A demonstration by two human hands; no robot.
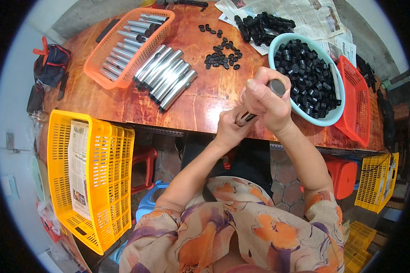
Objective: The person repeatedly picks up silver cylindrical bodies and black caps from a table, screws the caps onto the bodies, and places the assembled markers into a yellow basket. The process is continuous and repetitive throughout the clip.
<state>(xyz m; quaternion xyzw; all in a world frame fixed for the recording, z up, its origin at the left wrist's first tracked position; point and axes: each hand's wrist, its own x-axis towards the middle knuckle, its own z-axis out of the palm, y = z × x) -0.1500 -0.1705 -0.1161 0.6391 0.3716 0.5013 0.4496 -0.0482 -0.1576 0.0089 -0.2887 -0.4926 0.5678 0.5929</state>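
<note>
Both my hands hold one shiny metal tube (247, 117) over the near edge of the wooden table (200, 95). My left hand (230, 128) grips its lower end. My right hand (264, 101) wraps the upper part, where a dark cap (277, 86) sits on the tube's top. Most of the tube is hidden inside my fists. A pale blue bowl (329, 119) full of black plastic caps stands just right of my right hand.
A row of metal tubes (166, 77) lies on the table by an orange basket (105, 78) holding more. Loose black caps (222, 57) and black parts on newspaper (305, 13) lie farther back. A red basket (357, 102) stands right, a yellow crate (89, 182) at lower left.
</note>
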